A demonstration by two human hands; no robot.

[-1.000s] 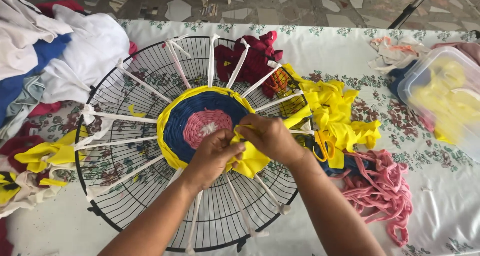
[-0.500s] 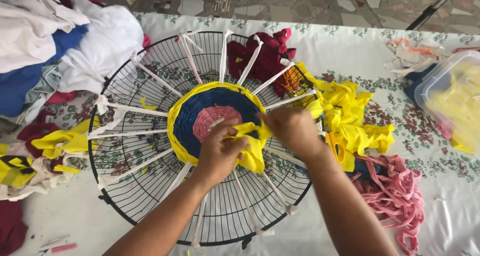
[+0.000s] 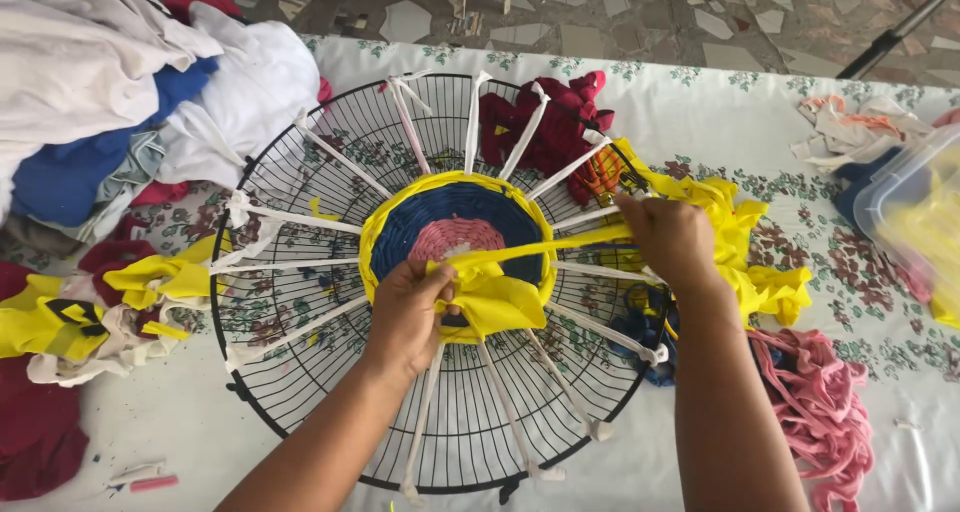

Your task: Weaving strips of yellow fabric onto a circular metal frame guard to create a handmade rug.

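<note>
Floral cloth covers the worktop (image 3: pixel 720 122), cracked tile floor beyond it. Centre stage, a yellow fabric strip (image 3: pixel 545 247) runs taut between the two hands. The left hand (image 3: pixel 410 307) pinches its bunched end down at the near edge of the woven disc (image 3: pixel 455 222), pink in the middle, blue around it, yellow at the rim. The right hand (image 3: pixel 670 237) is closed on the other end, drawn out to the side, so the hands sit well apart. Under both lies the black wire fan guard (image 3: pixel 300 322), white strips tied along its spokes like rays. Past the right hand, loose yellow fabric (image 3: pixel 770 287) piles up, pink strips (image 3: pixel 820 412) near the forearm, a clear plastic tub (image 3: pixel 900 202) further out. Left of the left hand, heaped white and blue clothes (image 3: pixel 130 82) and yellow scraps (image 3: pixel 150 277).
</note>
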